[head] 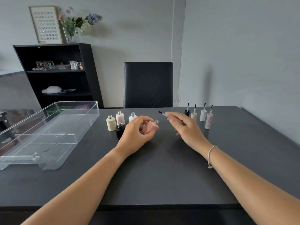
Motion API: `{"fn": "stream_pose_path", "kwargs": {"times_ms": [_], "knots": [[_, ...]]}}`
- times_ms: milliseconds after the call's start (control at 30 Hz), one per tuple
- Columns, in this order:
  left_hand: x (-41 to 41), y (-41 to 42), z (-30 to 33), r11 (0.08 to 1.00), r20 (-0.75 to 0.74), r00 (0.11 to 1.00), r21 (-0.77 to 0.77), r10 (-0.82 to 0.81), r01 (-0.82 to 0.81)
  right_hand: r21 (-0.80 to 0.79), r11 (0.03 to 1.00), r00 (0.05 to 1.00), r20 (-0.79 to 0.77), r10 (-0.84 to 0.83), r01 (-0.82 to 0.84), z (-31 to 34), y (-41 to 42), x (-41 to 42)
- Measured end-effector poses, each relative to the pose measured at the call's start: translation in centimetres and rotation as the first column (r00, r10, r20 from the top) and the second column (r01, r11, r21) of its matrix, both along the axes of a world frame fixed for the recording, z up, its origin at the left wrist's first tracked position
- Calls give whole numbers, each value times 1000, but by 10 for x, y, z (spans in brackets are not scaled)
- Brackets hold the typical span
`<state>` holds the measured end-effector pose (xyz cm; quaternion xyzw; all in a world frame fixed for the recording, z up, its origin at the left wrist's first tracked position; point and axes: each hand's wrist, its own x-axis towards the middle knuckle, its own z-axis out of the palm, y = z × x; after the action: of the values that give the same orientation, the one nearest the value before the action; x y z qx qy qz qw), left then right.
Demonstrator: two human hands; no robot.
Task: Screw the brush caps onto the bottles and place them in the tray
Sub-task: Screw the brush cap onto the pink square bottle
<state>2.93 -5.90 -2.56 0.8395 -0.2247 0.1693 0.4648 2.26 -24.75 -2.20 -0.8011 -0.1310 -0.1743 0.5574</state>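
L hand (pixel 138 130) grips tilted pink bottle (pixel 151 126), R hand (pixel 185 125) prob pinching brush cap (pixel 164 113)

Both forearms reach forward, left grip (pixel 138 130) and right grip (pixel 183 125) curled.

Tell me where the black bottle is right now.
In the head view the black bottle stands uncapped on the table, left of centre, between the cream bottle and the left hand.

pink bottle (pixel 150 127) uncapped, tilted; four open bottles (pixel 119 122) beside it; clear tray (pixel 68 111) left
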Motion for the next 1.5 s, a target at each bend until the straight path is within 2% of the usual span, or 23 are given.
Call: {"fn": "stream_pose_path", "kwargs": {"times_ms": [167,367,1000,1500], "knots": [[3,4,-2,995,-51,999,-98,11,-16,129,992,1000,9,5,-6,5,-5,-1],[2,4,-1,995,-50,999,-104,-13,8,170,986,999,41,-5,-2,11,-8,-4],[-1,2,-1,995,-8,999,-84,-47,47,78,997,1000,-12,27,-26,9,-9,-8],[2,4,-5,997,23,997,5,-76,76,-15,998,998,4,68,-68,9,-5,-11]]}}
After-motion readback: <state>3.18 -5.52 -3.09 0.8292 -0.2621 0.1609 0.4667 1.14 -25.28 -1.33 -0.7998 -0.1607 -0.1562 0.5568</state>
